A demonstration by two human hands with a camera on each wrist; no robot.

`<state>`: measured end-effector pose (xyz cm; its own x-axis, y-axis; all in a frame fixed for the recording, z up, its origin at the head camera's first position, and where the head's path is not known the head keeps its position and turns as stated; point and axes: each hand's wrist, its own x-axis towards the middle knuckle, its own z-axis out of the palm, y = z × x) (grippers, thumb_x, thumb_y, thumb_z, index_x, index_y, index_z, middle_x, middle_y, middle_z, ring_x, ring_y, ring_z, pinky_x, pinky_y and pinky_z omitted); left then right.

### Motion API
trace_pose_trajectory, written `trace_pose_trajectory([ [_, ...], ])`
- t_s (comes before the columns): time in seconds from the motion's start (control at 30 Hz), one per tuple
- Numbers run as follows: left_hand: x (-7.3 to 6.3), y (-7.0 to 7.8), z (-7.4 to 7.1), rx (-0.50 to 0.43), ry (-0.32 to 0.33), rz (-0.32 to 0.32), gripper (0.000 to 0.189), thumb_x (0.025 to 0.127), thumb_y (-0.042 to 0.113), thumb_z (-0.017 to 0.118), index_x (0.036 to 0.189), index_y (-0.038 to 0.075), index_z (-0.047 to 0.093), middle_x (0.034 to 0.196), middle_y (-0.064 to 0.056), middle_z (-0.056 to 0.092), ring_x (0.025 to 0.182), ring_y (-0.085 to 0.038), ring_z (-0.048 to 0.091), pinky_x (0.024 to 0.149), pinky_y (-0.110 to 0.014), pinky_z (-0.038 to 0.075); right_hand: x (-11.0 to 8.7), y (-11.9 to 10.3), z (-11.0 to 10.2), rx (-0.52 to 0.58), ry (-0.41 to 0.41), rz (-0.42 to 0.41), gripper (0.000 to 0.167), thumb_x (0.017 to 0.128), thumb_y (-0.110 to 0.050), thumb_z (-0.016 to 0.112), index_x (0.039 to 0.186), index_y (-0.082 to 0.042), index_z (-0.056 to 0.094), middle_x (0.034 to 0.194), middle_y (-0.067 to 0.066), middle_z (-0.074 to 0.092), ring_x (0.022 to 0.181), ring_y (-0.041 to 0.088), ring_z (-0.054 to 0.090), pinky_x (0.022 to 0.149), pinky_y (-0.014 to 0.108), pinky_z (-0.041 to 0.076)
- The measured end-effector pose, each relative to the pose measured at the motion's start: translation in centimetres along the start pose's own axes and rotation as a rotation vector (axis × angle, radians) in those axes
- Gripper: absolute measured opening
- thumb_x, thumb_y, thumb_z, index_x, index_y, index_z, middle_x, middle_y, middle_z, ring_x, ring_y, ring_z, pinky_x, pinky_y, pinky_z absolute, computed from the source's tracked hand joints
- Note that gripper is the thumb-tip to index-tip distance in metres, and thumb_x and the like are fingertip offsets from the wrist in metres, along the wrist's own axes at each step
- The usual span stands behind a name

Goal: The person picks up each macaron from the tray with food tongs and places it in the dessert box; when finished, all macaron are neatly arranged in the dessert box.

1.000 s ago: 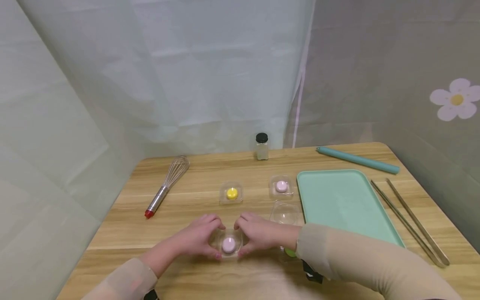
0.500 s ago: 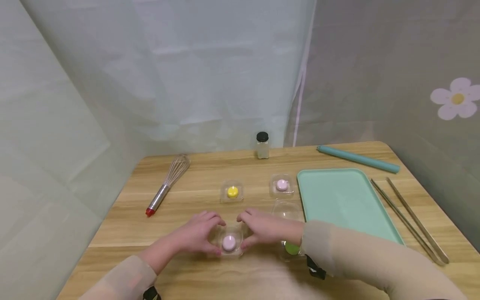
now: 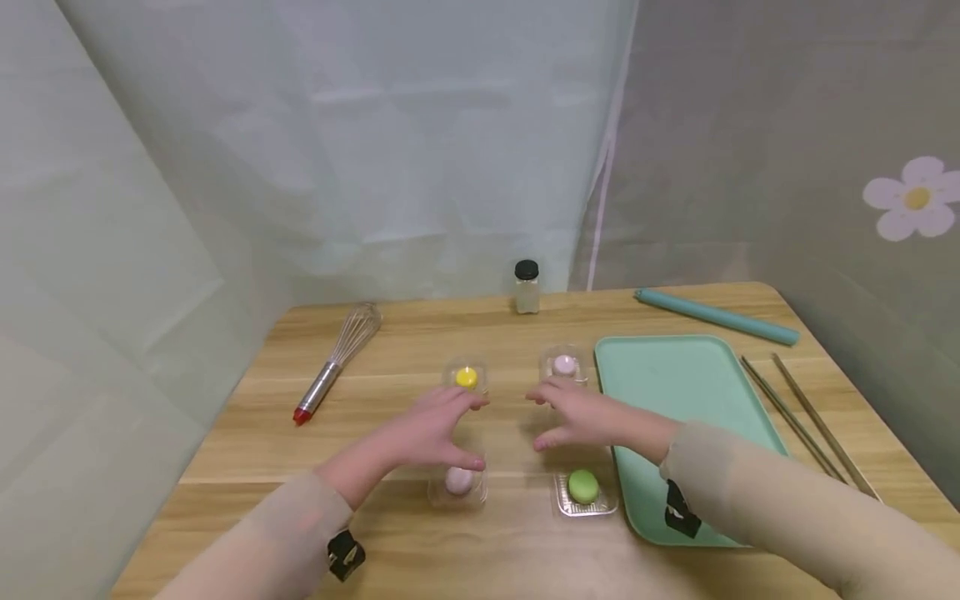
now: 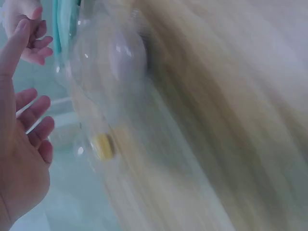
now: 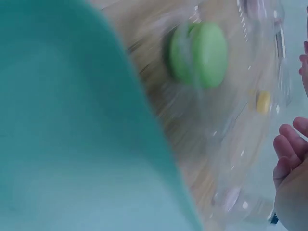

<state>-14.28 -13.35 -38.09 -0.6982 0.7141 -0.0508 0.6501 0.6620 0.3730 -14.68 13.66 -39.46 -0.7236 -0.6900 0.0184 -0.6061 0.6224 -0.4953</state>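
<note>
My left hand (image 3: 435, 429) is raised over the table with fingers spread and nothing in it. Just below it lies a lilac macaron (image 3: 459, 481) in a clear plastic box, blurred in the left wrist view. My right hand (image 3: 583, 415), also holding nothing, hovers between two boxes at the right. Nearer to me, a green macaron (image 3: 582, 487) sits in an open clear tray (image 3: 587, 511); its raised lid is mostly hidden by the right hand. Behind the hands are a yellow macaron (image 3: 467, 377) and another lilac macaron (image 3: 564, 365), each in a clear box.
A mint-green tray (image 3: 675, 367) lies under the right forearm, with long metal tongs (image 3: 813, 417) beside it. A teal rolling pin (image 3: 716, 316) and a black-capped jar (image 3: 527, 287) stand along the back. A whisk (image 3: 335, 365) lies at the left.
Both hands have let go of the near lilac macaron's box and lifted away from it. The right hand has moved right and away from me, uncovering the green macaron.
</note>
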Motion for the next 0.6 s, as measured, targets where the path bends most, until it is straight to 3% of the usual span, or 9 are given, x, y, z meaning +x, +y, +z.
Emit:
trace_pose_trajectory([
  [0.17,1.9,1.2,0.6,0.031,-0.004,0.007,0.087,0.073,0.056,0.071,0.139,0.008,0.039,0.132,-0.006,0.047,0.122,-0.025,0.039,0.103,-0.047,0.030,-1.2,1.4,-0.2,-0.014,0.050,0.014,0.069,0.077,-0.041,0.075,0.128,-0.002,0.052,0.121,0.014,0.053,0.106,0.028,0.052,0.088,0.045,0.044],
  [0.37,3.8,2.6,1.4,0.016,0.011,-0.061,0.089,0.073,0.056,0.071,0.140,0.008,0.037,0.138,-0.007,0.042,0.126,-0.026,0.037,0.104,-0.046,0.031,-2.7,2.9,-0.5,0.009,0.094,0.054,0.073,0.075,-0.042,0.076,0.132,-0.004,0.051,0.129,0.017,0.050,0.117,0.035,0.044,0.093,0.050,0.040],
  [0.6,5.7,3.5,2.0,0.071,-0.044,-0.083,0.098,0.072,0.058,0.071,0.144,0.006,0.030,0.143,-0.011,0.038,0.130,-0.028,0.034,0.109,-0.046,0.023,-3.9,4.4,-0.7,-0.019,0.134,0.095,0.067,0.074,-0.038,0.078,0.128,-0.006,0.055,0.118,0.011,0.053,0.110,0.031,0.046,0.090,0.048,0.041],
])
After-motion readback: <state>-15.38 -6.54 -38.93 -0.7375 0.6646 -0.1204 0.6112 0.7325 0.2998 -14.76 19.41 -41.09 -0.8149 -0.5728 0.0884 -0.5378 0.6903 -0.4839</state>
